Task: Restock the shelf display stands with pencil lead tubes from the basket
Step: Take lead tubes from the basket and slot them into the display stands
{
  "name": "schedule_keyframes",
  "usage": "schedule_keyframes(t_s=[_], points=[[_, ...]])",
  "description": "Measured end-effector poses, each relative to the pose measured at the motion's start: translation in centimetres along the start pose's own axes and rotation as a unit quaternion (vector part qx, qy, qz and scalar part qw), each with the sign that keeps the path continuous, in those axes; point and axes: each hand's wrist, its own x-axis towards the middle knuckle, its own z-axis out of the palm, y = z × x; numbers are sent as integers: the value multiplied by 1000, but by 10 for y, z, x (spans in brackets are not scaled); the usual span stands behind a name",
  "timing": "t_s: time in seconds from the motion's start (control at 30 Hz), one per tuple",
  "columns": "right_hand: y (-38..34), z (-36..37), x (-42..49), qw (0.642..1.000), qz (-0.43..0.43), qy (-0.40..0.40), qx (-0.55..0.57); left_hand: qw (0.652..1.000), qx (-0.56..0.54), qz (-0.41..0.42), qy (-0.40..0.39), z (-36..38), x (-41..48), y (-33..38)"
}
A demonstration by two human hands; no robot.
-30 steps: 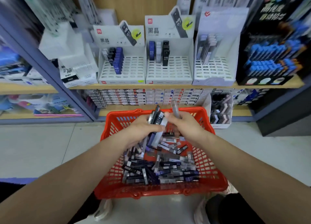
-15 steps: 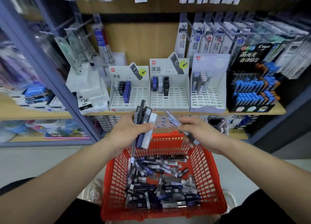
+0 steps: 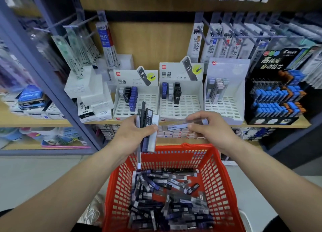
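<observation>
Now left fingers clasp tube bundle; right fingers pinch single tube.

White stands say "HB 0.7", blk display "PILOT", hung pkgs "JF-0.5".

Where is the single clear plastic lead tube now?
Head view, centre: the clear plastic lead tube lies nearly level in the right hand, beside the bundle in the left hand, above the red plastic basket.
</observation>
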Motion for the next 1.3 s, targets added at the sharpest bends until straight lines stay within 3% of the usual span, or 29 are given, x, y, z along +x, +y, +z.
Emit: schedule_keyframes(t_s=[0.27, 0.57, 0.9, 1.3], points=[[6, -5, 23, 1000, 7, 7, 30, 1000, 5, -6, 2, -1, 15, -2], [1, -35, 42, 992, -41, 88, -81, 1000, 17, -5, -8, 19, 29, 3], [-13, -116, 66, 925, -122, 259, -250, 998, 9, 9, -55, 61, 44, 9], [9, -112, 104, 898, -159, 186, -367, 998, 8, -5, -66, 71, 59, 3]])
